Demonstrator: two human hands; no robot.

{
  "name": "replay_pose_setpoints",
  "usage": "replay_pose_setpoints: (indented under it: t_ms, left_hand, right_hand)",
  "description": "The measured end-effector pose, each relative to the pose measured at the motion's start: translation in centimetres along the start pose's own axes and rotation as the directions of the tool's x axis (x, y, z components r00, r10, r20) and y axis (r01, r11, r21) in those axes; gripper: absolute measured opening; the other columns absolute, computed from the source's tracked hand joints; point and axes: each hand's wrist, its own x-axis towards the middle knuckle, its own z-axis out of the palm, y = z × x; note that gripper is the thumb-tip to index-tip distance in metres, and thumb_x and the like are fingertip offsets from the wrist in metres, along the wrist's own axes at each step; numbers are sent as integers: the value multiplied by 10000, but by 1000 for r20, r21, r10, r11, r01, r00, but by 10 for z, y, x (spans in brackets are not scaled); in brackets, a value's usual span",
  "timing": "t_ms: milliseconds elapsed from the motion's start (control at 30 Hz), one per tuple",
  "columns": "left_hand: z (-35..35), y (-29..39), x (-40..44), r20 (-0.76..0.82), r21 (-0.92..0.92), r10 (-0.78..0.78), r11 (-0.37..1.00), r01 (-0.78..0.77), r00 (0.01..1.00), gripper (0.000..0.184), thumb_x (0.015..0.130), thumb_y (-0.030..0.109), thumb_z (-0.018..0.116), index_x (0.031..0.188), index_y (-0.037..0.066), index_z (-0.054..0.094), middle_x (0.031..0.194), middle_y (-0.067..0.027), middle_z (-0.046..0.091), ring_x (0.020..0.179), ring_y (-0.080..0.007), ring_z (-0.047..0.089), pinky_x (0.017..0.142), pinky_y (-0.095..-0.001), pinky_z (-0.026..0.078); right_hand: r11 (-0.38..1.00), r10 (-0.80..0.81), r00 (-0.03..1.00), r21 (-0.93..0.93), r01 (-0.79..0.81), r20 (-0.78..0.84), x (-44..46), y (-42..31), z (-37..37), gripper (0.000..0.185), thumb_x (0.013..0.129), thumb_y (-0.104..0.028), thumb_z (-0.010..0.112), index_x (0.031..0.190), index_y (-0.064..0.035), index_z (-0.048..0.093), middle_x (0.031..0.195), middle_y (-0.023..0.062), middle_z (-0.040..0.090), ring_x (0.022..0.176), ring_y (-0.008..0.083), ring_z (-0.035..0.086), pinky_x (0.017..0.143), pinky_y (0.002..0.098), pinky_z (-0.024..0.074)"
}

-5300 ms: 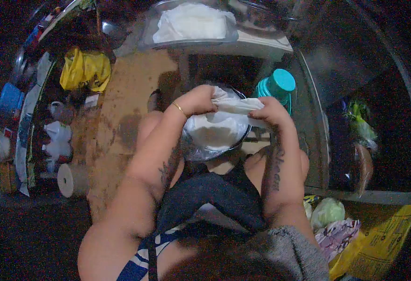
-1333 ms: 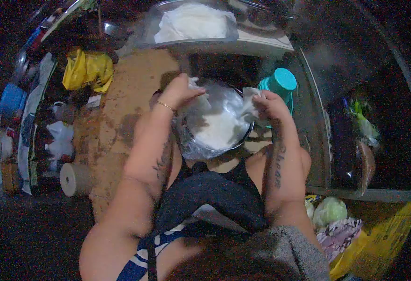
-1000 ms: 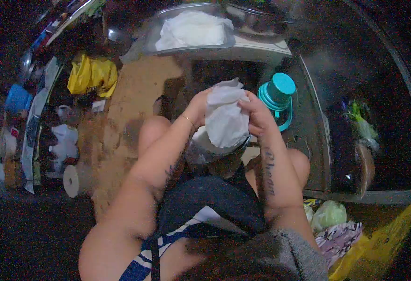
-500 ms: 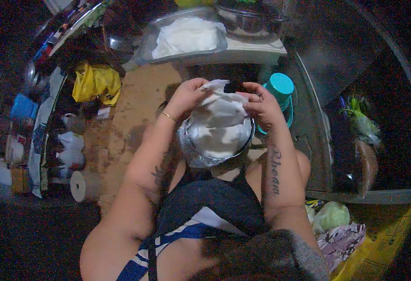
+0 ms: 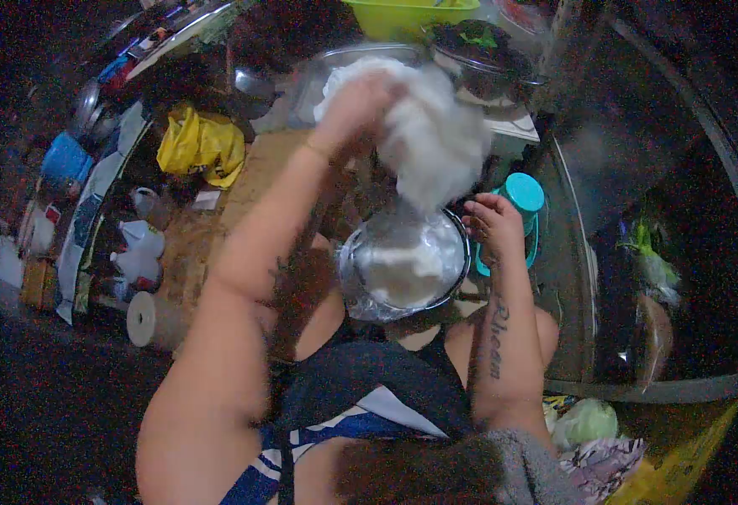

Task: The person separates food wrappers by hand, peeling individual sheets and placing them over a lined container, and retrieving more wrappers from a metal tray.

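My left hand point(image 5: 364, 103) reaches forward, blurred by motion, its fingers closed on a thin white sheet point(image 5: 436, 139) that hangs to the right of it. Behind that hand, a clear tray point(image 5: 306, 93) holds more white sheets, partly hidden. My right hand point(image 5: 493, 220) is raised at the right rim of a round pot, fingers curled loosely and apart, with nothing visible in them. The pot point(image 5: 467, 261) stands between my legs, lined with clear plastic point(image 5: 369, 305), with white material point(image 5: 403, 273) inside.
A turquoise lidded container point(image 5: 524, 194) stands right of the pot. At left are a yellow bag point(image 5: 201, 147), white jugs point(image 5: 140, 252) and a roll point(image 5: 143, 320) beside cardboard. A green basin point(image 5: 411, 18) and a dark pot point(image 5: 478, 50) are at the far side. Bagged vegetables point(image 5: 588, 423) lie lower right.
My left hand has moved forward to the tray with the white sheet. My right hand has let go of the sheet and lowered slightly. The view has tilted forward, showing more of the green basin.
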Motion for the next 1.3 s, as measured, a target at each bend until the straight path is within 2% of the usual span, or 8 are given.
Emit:
replay_pose_setpoints:
  t_ms: [100,200,333,500,833,1133,1233,1300]
  left_hand:
    - [-35,-39,34,-199,404,250,902,-153,948,272,818,232,570,988,24,605,1011,-165,630,947,-322,598,818,-415,480]
    - [-70,-16,53,244,-233,-748,572,786,617,340,755,181,630,1037,-5,586,1165,-221,571,1047,-328,581,854,-434,477]
    - [-15,-42,31,-445,29,-564,767,641,696,476,733,283,651,1115,12,568,1147,-246,567,1064,-403,547,855,-450,474]
    - [29,-9,43,-183,283,-264,908,308,947,433,737,368,621,1106,141,620,1140,-181,578,1051,-376,539,871,-500,442]
    - [67,79,118,217,513,-551,767,386,805,464,832,392,519,1213,134,579,1294,-120,516,1187,-315,490,925,-571,369]
    - [55,26,115,-190,326,-210,908,263,959,217,748,215,606,865,41,666,893,-182,656,782,-361,636,690,-445,508]
    - [9,76,82,-34,418,-375,836,354,926,242,724,104,550,925,89,685,970,-191,652,928,-381,621,776,-468,498]
    - [14,91,49,-234,391,-62,908,153,970,258,720,109,592,971,47,603,1041,-207,568,988,-404,522,821,-486,449]
  right_hand:
    - [999,-1,1000,36,1,9,1,0,-2,261,805,-65,650,1032,-23,529,880,96,646,662,176,623,527,274,489]
    - [998,6,1000,62,-6,4,-2,-4,-2,242,819,-68,630,1033,-28,522,877,97,645,663,178,621,526,276,490]
    - [985,30,1000,169,-29,-4,-1,-6,-6,198,837,-67,602,1012,-36,515,875,99,638,665,182,616,519,281,491]
    - [950,59,997,304,-74,57,-4,-10,-2,168,848,-62,581,997,-45,505,887,110,627,670,192,613,523,288,491]
    - [934,49,998,353,-56,29,5,-12,-32,131,852,-58,572,964,-44,506,826,101,609,641,185,598,507,275,482]
    - [923,-32,999,383,29,4,9,-11,-28,89,821,-61,564,899,-25,538,762,90,610,591,167,582,500,265,481]
    - [929,-7,1000,371,12,-15,-8,-20,-16,116,842,-63,551,947,-20,529,793,112,629,605,183,596,504,273,492]
    - [924,-3,1000,382,8,-14,-9,-24,-16,118,843,-61,550,951,-18,527,803,118,634,614,189,603,504,276,494]
